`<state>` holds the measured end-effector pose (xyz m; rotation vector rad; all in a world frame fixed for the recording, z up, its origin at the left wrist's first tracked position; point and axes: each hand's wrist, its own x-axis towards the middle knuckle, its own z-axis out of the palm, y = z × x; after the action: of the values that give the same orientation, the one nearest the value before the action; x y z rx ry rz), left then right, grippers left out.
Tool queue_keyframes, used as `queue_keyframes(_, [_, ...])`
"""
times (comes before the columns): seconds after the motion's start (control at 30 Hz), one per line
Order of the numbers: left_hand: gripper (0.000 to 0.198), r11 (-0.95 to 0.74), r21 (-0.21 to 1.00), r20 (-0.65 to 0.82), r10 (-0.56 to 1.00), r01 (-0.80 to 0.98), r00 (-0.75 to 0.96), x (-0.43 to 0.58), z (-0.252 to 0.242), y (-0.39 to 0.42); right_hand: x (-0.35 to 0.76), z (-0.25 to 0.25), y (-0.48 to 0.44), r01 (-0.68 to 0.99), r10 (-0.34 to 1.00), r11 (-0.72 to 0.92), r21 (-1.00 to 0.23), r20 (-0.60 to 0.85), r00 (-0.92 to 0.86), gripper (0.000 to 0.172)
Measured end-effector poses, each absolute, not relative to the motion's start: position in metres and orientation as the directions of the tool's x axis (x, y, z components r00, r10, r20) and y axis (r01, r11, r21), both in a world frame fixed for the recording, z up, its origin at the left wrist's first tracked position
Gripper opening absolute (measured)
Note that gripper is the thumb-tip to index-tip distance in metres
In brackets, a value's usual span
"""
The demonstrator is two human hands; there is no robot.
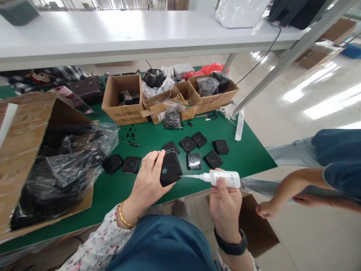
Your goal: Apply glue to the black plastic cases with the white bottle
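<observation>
My left hand (148,178) grips a black square plastic cover (170,168) with rounded corners, tilted up above the table's front edge. In my right hand (225,203) is a white glue bottle (228,179) with a long thin nozzle, held on its side. The nozzle tip points left and meets the cover's lower right corner, or comes very near it. Behind my hands several similar black covers lie on the green table, among them a shiny one (194,161) and two to the left, one of them a dull black cover (131,165).
A large carton (31,116) with plastic-wrapped black parts stands at the left. Small cartons (124,113), a bag of small black parts (172,119), a screwdriver (134,143) and scissors (211,115) lie farther back. A white shelf (141,34) spans above. Another person's hand (266,209) is at the right.
</observation>
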<state>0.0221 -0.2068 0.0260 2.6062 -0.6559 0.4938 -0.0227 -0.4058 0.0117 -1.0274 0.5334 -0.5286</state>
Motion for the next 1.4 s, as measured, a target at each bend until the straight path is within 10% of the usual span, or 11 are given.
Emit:
queue_keyframes(0.93, [0.079,-0.808,0.311,0.464,-0.330,-0.500,0.822,0.035,0.033,-0.191,-0.002,0.072,-0.384,0.351,-0.219,-0.322,-0.879,0.430,0.876,0.018])
queue_keyframes(1.4, [0.081,-0.811,0.302,0.478,-0.325,-0.500,0.816,0.034,0.033,-0.183,-0.005,0.080,-0.379,0.373,-0.114,-0.420,-0.828,0.456,0.883,0.021])
